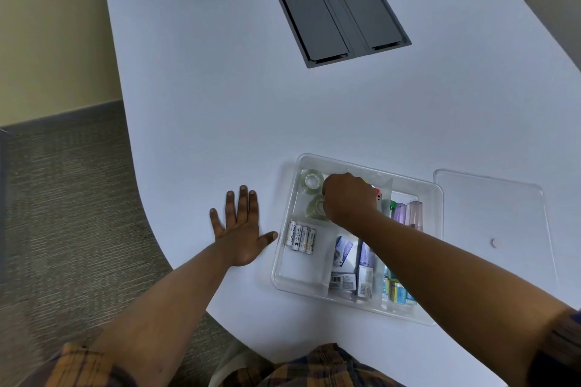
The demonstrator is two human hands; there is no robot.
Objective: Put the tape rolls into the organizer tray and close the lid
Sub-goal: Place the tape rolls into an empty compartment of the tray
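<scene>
A clear plastic organizer tray [434, 195] lies on the white table near its front edge. Two clear tape rolls sit in the tray's far left compartment: one roll [312, 180] at the back corner, a second roll [317, 208] just in front of it. My right hand [349, 198] reaches into the tray with its fingers curled down on the second roll and partly hides it. My left hand [240, 226] rests flat on the table left of the tray, fingers spread. The clear lid [493, 229] lies flat on the table to the right of the tray.
The tray also holds several batteries [301, 236], small boxes [344, 264] and coloured markers [405, 214]. A dark grey cable hatch [336, 6] is set into the table further back. The table's curved left edge drops to carpet [63, 198].
</scene>
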